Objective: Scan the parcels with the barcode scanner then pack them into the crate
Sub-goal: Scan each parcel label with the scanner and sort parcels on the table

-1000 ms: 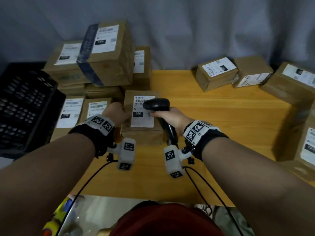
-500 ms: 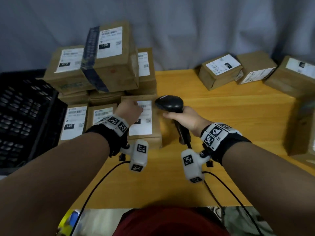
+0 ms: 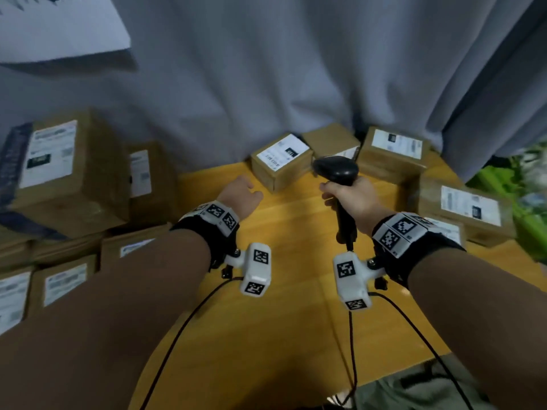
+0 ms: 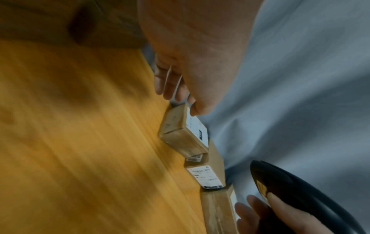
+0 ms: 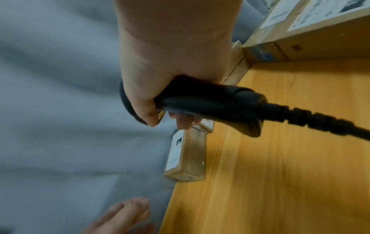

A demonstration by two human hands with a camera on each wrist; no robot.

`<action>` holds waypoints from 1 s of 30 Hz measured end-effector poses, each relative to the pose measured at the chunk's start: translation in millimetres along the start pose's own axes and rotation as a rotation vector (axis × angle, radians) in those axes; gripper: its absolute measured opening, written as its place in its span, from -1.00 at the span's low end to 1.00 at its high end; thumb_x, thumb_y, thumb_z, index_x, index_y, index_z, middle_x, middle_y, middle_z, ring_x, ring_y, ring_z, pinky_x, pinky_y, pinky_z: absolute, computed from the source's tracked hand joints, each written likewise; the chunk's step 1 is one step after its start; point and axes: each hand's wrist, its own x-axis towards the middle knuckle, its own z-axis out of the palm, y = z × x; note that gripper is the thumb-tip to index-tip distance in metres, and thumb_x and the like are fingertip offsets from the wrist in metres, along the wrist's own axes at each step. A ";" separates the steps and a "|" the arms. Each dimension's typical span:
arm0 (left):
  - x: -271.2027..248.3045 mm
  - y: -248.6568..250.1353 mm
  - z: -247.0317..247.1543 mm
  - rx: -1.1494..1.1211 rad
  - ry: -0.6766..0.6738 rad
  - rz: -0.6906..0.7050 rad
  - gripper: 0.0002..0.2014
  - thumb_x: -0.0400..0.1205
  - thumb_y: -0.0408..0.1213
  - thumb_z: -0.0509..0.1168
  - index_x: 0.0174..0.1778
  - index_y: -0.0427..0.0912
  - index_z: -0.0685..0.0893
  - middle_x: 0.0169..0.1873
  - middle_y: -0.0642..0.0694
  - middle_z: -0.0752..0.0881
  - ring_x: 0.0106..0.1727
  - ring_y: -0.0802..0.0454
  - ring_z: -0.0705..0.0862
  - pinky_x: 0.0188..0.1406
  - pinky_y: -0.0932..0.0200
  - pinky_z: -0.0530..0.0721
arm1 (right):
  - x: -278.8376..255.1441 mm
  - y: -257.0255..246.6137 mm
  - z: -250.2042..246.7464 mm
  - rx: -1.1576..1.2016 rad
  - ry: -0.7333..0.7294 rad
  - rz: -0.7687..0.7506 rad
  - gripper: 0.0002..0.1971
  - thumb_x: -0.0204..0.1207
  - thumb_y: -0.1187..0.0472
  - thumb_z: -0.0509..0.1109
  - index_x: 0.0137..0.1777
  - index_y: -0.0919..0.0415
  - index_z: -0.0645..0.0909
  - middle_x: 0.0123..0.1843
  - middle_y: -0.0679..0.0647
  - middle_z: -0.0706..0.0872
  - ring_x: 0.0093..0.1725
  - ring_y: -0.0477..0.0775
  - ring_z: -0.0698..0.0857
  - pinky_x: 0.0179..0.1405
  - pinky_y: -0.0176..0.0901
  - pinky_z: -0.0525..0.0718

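My left hand [image 3: 247, 194] reaches over the wooden table [image 3: 296, 306] with straight fingers [image 4: 172, 88] and holds nothing. It hovers just left of a small brown parcel [image 3: 281, 165] with a white label, which stands at the table's back edge. I cannot tell whether the thumb touches it. My right hand [image 3: 350, 196] grips the handle of the black barcode scanner [image 3: 336, 171], whose head is raised beside that parcel [image 5: 186, 158]. The scanner's cable [image 5: 320, 123] trails back from the handle. The crate is out of view.
A stack of larger labelled parcels [image 3: 62, 176] fills the left side. More parcels stand at the back right [image 3: 393, 152] and right [image 3: 464, 208]. A grey curtain [image 3: 266, 84] hangs right behind the table. Something green [image 3: 529, 187] shows at the far right.
My left hand let go of the labelled parcel by the left stack and moved right and back toward the small parcel. The right hand carried the scanner the same way. The view swung right.
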 end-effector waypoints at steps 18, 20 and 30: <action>159.6 50.1 52.5 0.597 -0.031 -0.060 0.06 0.41 0.06 0.51 0.67 -0.17 -0.01 0.52 -0.33 0.26 0.53 -0.35 0.27 0.48 -0.23 0.36 | 146.5 15.7 -50.9 -0.036 -0.003 -0.044 -0.90 0.46 0.22 0.50 -0.12 0.26 0.70 -0.18 0.20 0.77 -0.19 0.09 0.73 -0.08 -0.07 0.67; 143.5 48.3 53.6 0.641 -0.062 -0.079 0.11 0.37 0.13 0.51 0.65 -0.19 -0.03 0.48 -0.30 0.25 0.52 -0.32 0.25 0.47 -0.21 0.37 | 145.1 22.4 -51.1 -0.020 -0.025 -0.036 -0.94 0.47 0.27 0.49 -0.17 0.22 0.67 -0.29 0.12 0.71 -0.29 0.03 0.68 -0.21 -0.18 0.64; -5.7 0.8 84.1 0.712 -0.260 0.109 0.24 0.33 0.06 0.58 0.67 -0.09 -0.22 0.62 -0.18 0.04 0.63 -0.22 0.02 0.53 -0.19 0.33 | 74.9 70.0 -40.2 0.127 -0.171 0.104 -0.84 0.46 0.25 0.55 -0.06 0.19 0.61 -0.30 0.09 0.66 -0.33 0.05 0.65 -0.17 -0.07 0.65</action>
